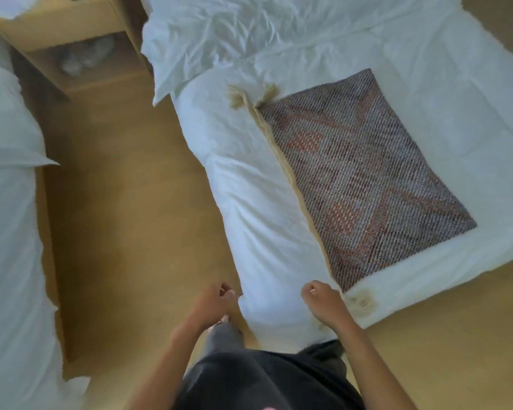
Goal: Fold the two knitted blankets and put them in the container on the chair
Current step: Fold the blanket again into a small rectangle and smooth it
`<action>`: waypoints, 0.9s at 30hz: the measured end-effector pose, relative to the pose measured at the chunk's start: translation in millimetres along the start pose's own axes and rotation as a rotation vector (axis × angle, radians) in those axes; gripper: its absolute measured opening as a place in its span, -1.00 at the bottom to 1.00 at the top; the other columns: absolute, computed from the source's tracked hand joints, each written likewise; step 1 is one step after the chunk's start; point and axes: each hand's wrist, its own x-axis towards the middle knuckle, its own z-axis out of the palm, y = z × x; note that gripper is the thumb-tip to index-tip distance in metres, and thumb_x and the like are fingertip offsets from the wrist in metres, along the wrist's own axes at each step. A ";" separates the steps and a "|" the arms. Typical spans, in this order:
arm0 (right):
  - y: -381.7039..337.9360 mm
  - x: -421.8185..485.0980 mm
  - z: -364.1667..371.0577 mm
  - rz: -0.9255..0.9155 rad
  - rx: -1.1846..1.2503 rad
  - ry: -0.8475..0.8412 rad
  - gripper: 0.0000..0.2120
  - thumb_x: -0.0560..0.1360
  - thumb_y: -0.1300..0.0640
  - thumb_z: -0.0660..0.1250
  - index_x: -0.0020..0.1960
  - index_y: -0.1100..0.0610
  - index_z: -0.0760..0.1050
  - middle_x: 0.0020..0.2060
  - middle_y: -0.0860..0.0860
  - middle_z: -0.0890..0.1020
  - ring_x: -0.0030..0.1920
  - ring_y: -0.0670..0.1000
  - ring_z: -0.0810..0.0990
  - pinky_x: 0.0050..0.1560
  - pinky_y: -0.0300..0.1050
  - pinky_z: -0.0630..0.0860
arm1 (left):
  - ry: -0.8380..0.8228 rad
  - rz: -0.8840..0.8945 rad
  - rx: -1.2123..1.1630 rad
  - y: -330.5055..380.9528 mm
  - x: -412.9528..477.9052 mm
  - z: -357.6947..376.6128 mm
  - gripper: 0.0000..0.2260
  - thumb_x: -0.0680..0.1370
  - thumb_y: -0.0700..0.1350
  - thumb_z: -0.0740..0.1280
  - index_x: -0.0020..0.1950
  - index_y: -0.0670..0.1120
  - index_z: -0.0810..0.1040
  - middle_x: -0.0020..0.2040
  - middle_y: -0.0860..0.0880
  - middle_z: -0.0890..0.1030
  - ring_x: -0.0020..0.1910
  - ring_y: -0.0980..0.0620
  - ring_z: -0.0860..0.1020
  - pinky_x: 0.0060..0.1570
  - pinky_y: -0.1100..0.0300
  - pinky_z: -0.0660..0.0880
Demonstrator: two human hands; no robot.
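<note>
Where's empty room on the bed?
Bare sheet runs between the knitted blanket and the bed's left edge, plus a wide patch right of it. Crowded: the pillow end and the near corner by left hand and right hand.

- A bed (pixel 249 202) in white bedding is taking up the right side, its cover lying rumpled
- A creased white pillow (pixel 219 34) is lying at its head
- A wooden nightstand (pixel 71 31) is standing beside that pillow
- A second white bed (pixel 9 232) is running along the left edge
- A wooden floor (pixel 131 187) is showing between them
</note>
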 end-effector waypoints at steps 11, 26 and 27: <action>-80.3 -2.7 42.6 0.121 0.163 0.042 -0.71 0.55 0.07 0.07 0.02 0.22 0.49 -0.06 0.08 0.60 -0.04 0.07 0.58 -0.06 -0.05 0.44 | -0.076 0.040 0.136 -8.7 28.3 -90.9 -0.92 0.56 -0.12 0.22 -0.10 -0.03 0.48 -0.12 -0.04 0.58 -0.09 -0.05 0.58 -0.15 0.14 0.45; -152.8 97.5 -42.4 0.060 0.444 0.160 -0.80 0.57 0.03 0.11 0.03 0.09 0.45 0.01 0.03 0.57 -0.03 0.03 0.54 -0.11 -0.15 0.39 | -0.090 0.190 0.421 153.1 130.1 -171.8 -0.90 0.57 -0.11 0.19 0.00 -0.06 0.48 -0.12 -0.03 0.58 -0.11 -0.01 0.57 -0.19 0.19 0.47; -152.0 99.3 -49.6 0.070 0.470 0.173 -0.80 0.57 0.03 0.12 0.04 0.09 0.47 -0.01 0.02 0.57 -0.04 0.02 0.55 -0.13 -0.16 0.40 | -0.104 0.200 0.431 166.7 134.9 -171.9 -0.91 0.57 -0.12 0.18 -0.01 -0.05 0.48 -0.14 -0.03 0.58 -0.13 -0.01 0.57 -0.23 0.20 0.45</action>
